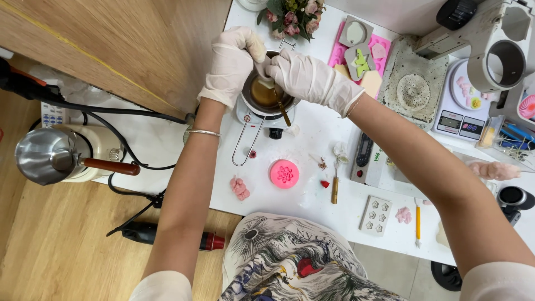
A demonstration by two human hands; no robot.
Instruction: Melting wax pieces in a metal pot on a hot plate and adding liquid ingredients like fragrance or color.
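Both my hands wear white gloves and meet over a small metal melting pot [262, 103] that holds amber liquid and sits on a white heater base with a wire handle [245, 145]. My left hand [233, 62] pinches a small pale piece at the pot's rim. My right hand [304, 77] grips the same pale piece from the other side. A brown stick [283, 111] leans out of the pot toward me.
A round pink flower mould [285, 174], a pink bear figure [240, 188], a wooden-handled tool [335, 189] and a grey flower mould [376, 215] lie on the white table. Pink silicone moulds [359, 50], scales [462, 106], a flower bunch [290, 17] stand behind. A steel pitcher [47, 156] and cables lie left.
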